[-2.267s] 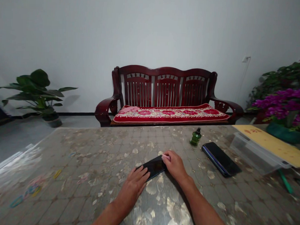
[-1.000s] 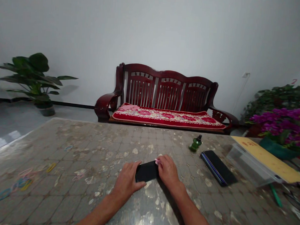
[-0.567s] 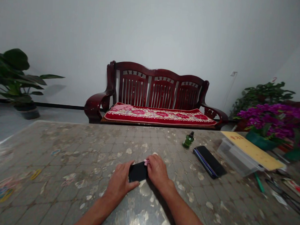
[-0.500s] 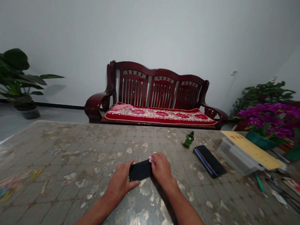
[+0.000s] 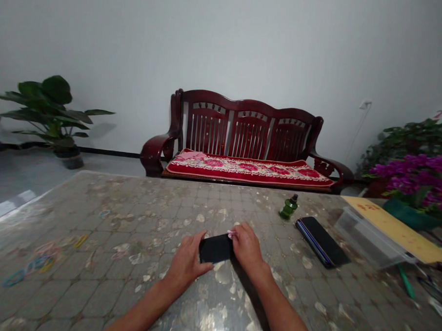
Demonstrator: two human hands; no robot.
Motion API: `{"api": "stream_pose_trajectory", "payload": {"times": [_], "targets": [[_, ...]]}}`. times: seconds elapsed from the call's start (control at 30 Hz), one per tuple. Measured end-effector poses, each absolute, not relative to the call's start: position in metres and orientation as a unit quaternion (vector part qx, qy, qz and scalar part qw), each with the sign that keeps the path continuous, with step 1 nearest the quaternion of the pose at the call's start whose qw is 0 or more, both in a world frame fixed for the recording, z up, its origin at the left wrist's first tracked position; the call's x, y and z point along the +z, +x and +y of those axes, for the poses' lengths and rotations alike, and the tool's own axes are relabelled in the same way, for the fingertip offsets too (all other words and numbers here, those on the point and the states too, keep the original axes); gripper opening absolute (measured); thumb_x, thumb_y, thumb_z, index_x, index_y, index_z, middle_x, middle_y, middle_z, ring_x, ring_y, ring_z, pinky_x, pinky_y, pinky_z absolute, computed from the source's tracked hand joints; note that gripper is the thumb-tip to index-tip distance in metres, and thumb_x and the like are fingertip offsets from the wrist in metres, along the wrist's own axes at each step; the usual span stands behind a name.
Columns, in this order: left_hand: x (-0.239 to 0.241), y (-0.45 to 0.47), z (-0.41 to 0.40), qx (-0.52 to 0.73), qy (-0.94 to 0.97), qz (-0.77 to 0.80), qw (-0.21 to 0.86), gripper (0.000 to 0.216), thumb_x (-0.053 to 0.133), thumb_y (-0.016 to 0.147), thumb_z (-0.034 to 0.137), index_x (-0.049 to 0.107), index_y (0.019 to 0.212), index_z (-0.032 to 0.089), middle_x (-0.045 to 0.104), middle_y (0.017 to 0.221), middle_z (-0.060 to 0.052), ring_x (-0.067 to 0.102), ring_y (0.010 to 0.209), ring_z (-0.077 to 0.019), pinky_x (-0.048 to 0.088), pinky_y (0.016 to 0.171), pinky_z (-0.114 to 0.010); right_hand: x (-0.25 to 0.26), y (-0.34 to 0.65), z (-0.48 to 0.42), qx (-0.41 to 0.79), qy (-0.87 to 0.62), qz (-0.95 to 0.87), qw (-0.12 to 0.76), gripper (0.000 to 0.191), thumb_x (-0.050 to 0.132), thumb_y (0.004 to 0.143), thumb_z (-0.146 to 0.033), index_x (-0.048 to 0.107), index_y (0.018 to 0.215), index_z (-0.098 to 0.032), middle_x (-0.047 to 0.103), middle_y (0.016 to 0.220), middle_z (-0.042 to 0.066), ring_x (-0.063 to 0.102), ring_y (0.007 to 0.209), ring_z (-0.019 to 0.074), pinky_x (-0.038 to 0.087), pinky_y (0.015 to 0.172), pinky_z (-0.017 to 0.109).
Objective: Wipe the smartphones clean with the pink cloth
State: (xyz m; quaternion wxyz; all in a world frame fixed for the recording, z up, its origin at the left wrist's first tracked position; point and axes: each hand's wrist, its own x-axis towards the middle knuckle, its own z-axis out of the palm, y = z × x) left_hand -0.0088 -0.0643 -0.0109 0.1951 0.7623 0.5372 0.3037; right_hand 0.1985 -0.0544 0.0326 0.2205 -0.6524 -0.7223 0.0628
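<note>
A black phone lies flat on the patterned table in front of me. My left hand grips its left end, thumb along the near edge. My right hand rests on the phone's right end with fingers curled, pinching a small pink piece against the screen. What the pink piece is, I cannot make out.
A second dark phone and a small green bottle lie to the right. A clear box with a yellow lid and purple flowers stand at far right. Coloured rubber bands are scattered left. A red wooden bench stands behind.
The phone turned from a diagonal lie to nearly level under my hands. My right hand with the pink piece has shifted back and forth along the phone's right part. The view has swung sideways.
</note>
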Motion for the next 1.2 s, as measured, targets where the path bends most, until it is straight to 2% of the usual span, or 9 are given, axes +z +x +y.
{"api": "stream_pose_trajectory", "payload": {"times": [0.3,0.5,0.6,0.7,0.83,1.03,1.2], "targets": [[-0.003,-0.011,-0.065,0.296,0.764,0.532,0.215,0.081,0.077,0.061,0.019,0.050,0.138,0.017,0.066,0.117,-0.012,0.059,0.109,-0.0332,0.047,0.098,-0.047,0.026,0.143,-0.060,0.093,-0.571,-0.784,0.225,0.026,0.051,0.089,-0.004,0.071,0.088,-0.020,0.067,0.091,0.005,0.060,0.089,0.0184,0.042,0.078,0.025],[0.000,-0.010,-0.067,0.268,0.758,0.553,0.220,0.083,0.079,0.061,0.019,0.048,0.138,0.016,0.065,0.116,-0.013,0.059,0.110,-0.0327,0.047,0.099,-0.046,0.030,0.180,-0.053,0.063,-0.611,-0.757,0.221,0.023,0.051,0.089,-0.006,0.070,0.087,-0.020,0.066,0.092,0.006,0.060,0.091,0.0201,0.042,0.079,0.027],[0.000,-0.011,-0.068,0.267,0.766,0.549,0.200,0.077,0.079,0.063,0.021,0.051,0.135,0.016,0.065,0.114,-0.013,0.060,0.107,-0.0328,0.049,0.096,-0.046,0.028,0.193,-0.053,0.052,-0.650,-0.721,0.234,0.021,0.051,0.092,-0.011,0.069,0.086,-0.019,0.065,0.091,0.007,0.060,0.089,0.0204,0.042,0.078,0.027],[0.000,-0.013,-0.069,0.263,0.794,0.519,0.175,0.066,0.077,0.069,0.025,0.054,0.131,0.019,0.067,0.110,-0.010,0.061,0.104,-0.0311,0.050,0.092,-0.043,0.025,0.183,-0.059,0.073,-0.626,-0.737,0.244,0.021,0.052,0.090,-0.009,0.069,0.086,-0.020,0.065,0.089,0.006,0.060,0.088,0.0192,0.042,0.078,0.026],[0.000,-0.017,-0.069,0.237,0.852,0.451,0.119,0.052,0.071,0.081,0.027,0.055,0.131,0.023,0.067,0.122,-0.008,0.061,0.109,-0.0279,0.049,0.097,-0.041,0.025,0.177,-0.061,0.116,-0.568,-0.775,0.254,0.022,0.054,0.086,-0.009,0.071,0.087,-0.022,0.067,0.088,0.004,0.061,0.087,0.0175,0.042,0.077,0.024],[-0.003,-0.014,-0.068,0.131,0.886,0.446,0.003,0.043,0.069,0.088,0.032,0.061,0.127,0.018,0.063,0.132,-0.016,0.062,0.111,-0.0311,0.049,0.100,-0.045,0.026,0.236,-0.041,0.184,-0.663,-0.637,0.348,0.020,0.058,0.081,-0.025,0.075,0.090,-0.020,0.072,0.087,0.005,0.065,0.078,0.0191,0.044,0.071,0.026],[0.017,-0.006,-0.063,0.055,0.882,0.468,0.010,0.035,0.062,0.094,0.029,0.062,0.127,0.016,0.066,0.127,-0.016,0.064,0.110,-0.0292,0.049,0.098,-0.040,0.028,0.258,-0.043,0.215,-0.638,-0.570,0.471,0.027,0.059,0.079,-0.037,0.075,0.092,-0.019,0.074,0.089,0.006,0.065,0.081,0.0217,0.048,0.074,0.029]]}}
